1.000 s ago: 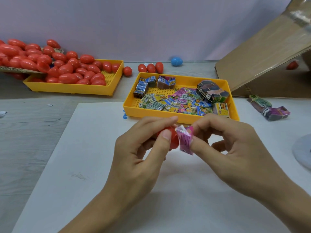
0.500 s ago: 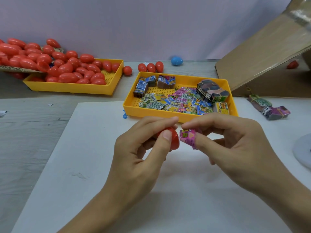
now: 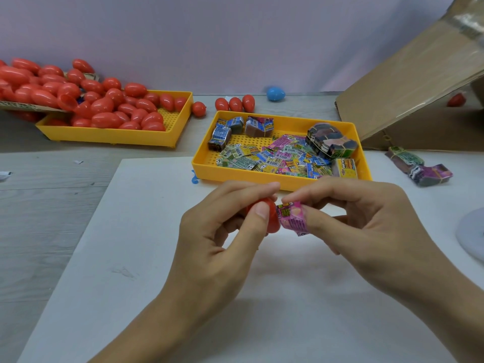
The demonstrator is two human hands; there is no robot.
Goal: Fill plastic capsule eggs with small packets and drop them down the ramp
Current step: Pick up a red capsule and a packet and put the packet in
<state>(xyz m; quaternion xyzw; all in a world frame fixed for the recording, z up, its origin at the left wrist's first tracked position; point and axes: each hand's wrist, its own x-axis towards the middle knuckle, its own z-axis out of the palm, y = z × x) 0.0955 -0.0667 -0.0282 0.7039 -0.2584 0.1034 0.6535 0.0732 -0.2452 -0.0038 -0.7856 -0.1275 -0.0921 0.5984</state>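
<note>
The left hand (image 3: pixel 222 231) holds a red egg (image 3: pixel 271 218) just this side of the packet tray (image 3: pixel 207 167), its fingers (image 3: pixel 262 210) curled round the shell with the thumb over the top, so the open mouth seems to face right. The right hand (image 3: pixel 366 218) pinches a rolled pink packet (image 3: pixel 292 216) between thumb and forefinger, its end touching the egg's mouth; rolled tight like that, I'd say, so it will slide in.

Loose packets (image 3: pixel 272 158) lie flat in that tray within easy reach, with banded bundles (image 3: pixel 331 141) along its far and right sides. Left of it sits a second tray (image 3: pixel 104 137) heaped with red eggs (image 3: pixel 104 106), the supply, it looks like. Three more eggs (image 3: pixel 235 103) and a blue one (image 3: pixel 275 93) lie beyond the packet tray. The cardboard ramp (image 3: pixel 408 82) rises to its right, handy for the drop, and two more bundles (image 3: pixel 419 166) lie on the bench (image 3: pixel 52 200) near its foot.

The print on the packets is too small to read; only barcodes show.
</note>
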